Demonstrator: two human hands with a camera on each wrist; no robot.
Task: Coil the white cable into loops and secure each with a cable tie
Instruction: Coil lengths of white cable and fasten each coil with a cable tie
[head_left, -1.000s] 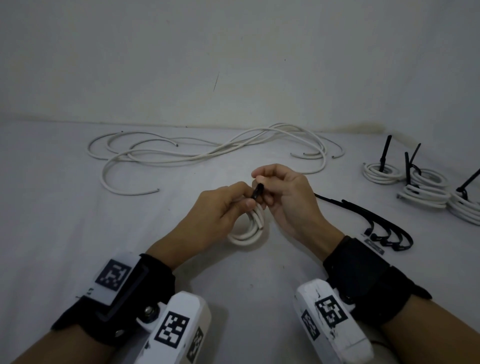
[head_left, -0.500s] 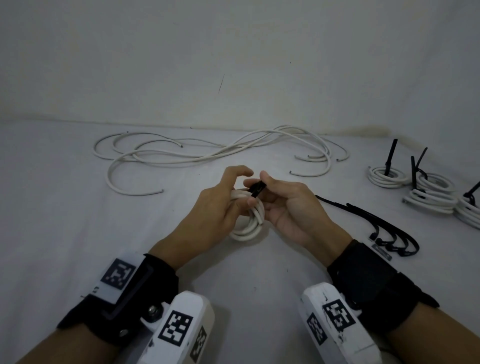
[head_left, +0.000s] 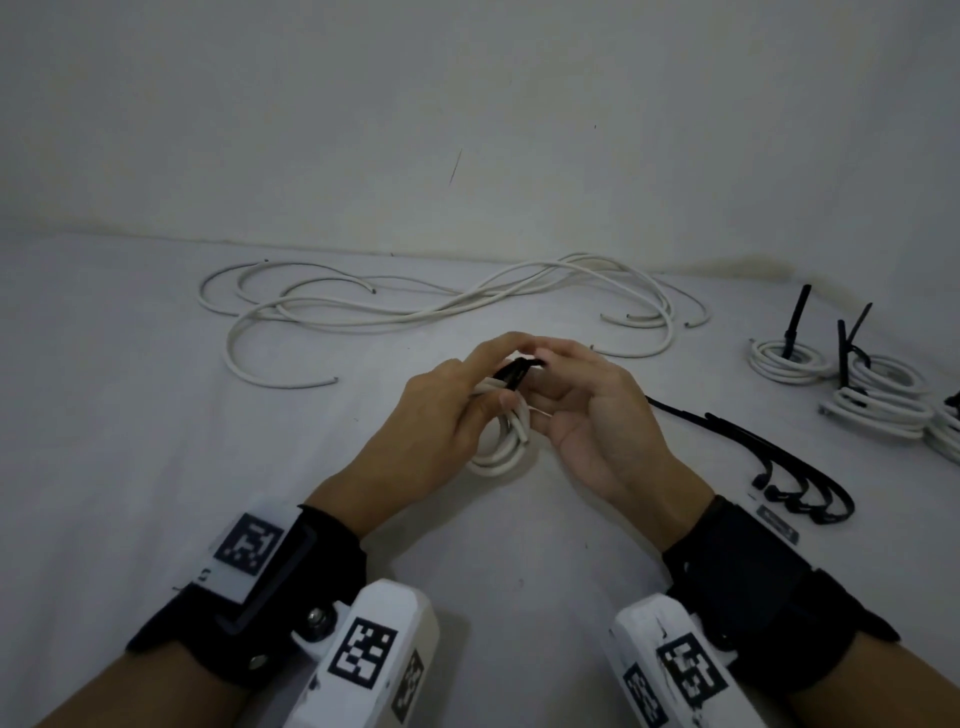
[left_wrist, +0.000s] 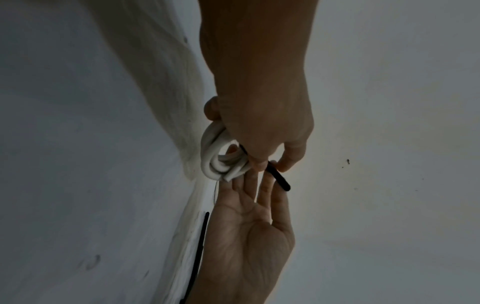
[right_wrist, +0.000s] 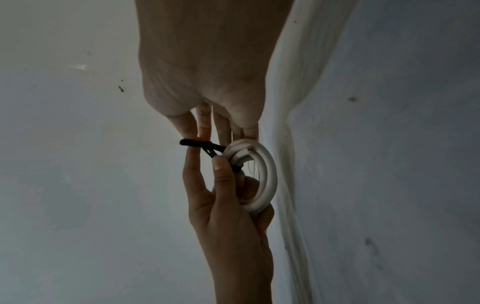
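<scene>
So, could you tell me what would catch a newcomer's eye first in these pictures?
Probably the two hands meeting mid-table: the left hand holds a small white cable coil while the right hand pinches the black cable tie on it. Behind them, loose white cable sprawls along the table's far side. At far right sit finished coils with black tie tails sticking up, and spare black ties lie beside the right wrist.

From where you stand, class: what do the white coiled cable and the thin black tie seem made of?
White coiled cable: probably matte plastic sheathing; smooth, round, holds its bends. Thin black tie: likely flexible matte plastic; a slim strip bending around the coil.
</scene>
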